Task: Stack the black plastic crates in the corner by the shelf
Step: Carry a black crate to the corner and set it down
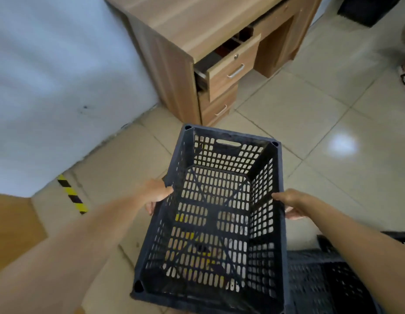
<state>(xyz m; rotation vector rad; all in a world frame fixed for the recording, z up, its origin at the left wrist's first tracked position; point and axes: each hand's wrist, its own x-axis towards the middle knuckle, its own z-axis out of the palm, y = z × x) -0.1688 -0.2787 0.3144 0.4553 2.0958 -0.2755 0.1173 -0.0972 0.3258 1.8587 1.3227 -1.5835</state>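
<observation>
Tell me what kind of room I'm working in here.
Probably an office or back room doubling as storage: a wooden desk with an open drawer, tiled floor, hazard tape, and more black crates beside the held crate.

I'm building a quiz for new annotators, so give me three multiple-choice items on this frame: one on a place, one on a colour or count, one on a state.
1. Where do the hands grip the held crate?
A. Both on the far short rim
B. One on each long side rim
C. Both under its base

2. How many drawer handles show on the wooden desk?
A. Two
B. Four
C. None

3. What state is the desk's top drawer in?
A. Fully shut
B. Removed and lying on the floor
C. Pulled partly open

Key: 1 B, the left hand holds the left rim and the right hand the right rim. 2 A, one metal handle sits on the top drawer front and one on the lower front. 3 C, the drawer front stands out from the desk with a dark gap behind it.
</observation>
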